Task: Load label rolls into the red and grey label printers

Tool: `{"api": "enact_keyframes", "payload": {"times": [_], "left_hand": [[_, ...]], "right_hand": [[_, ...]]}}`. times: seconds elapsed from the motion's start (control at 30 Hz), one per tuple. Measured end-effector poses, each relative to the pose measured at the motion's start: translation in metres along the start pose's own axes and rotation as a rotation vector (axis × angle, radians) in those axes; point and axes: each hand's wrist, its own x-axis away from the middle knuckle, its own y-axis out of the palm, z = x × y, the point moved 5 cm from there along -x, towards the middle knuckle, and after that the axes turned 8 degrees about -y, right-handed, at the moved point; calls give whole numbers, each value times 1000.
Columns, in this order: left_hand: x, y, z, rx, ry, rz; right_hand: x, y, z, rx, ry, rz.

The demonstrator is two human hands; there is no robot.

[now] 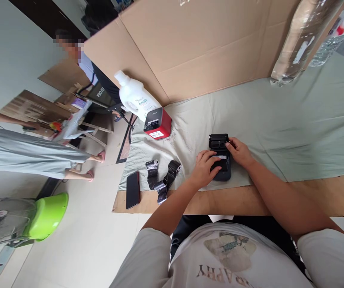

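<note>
A small black portable printer [226, 176] lies on the cloth in front of me, its lid [219, 138] swung up and away from the body. My left hand [204, 168] reaches over the body from the left, fingers and thumb apart, fingertips at the compartment, where a pale strip [219, 157] shows. At the hinge side, my right hand [240, 152] grips the right edge of the lid between thumb and fingers. Left of the printer lie several partly unrolled black label rolls [161, 188]. What lies under my left fingers is partly hidden.
A black phone [133, 190] lies near the table's left edge. Behind stand a red and black printer [158, 124] and a white jug [137, 96] against a cardboard panel [213, 44]. A wrapped roll [303, 44] leans at the right. Two people are beyond the table, left.
</note>
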Motion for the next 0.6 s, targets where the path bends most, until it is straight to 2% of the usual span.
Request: {"api": "enact_keyframes", "payload": {"times": [0.1, 0.23, 0.4, 0.53, 0.6], "left_hand": [[15, 2, 3, -8, 25, 46], [25, 7, 4, -59, 2, 44], [9, 3, -3, -161, -136, 96], [-8, 5, -8, -140, -113, -33], [-11, 5, -9, -88, -81, -15]], "right_hand": [[0, 0, 0, -1, 9, 4], [0, 1, 1, -3, 14, -6], [0, 0, 0, 6, 17, -16], [-1, 0, 1, 13, 16, -11], [-1, 0, 2, 18, 10, -10]]}}
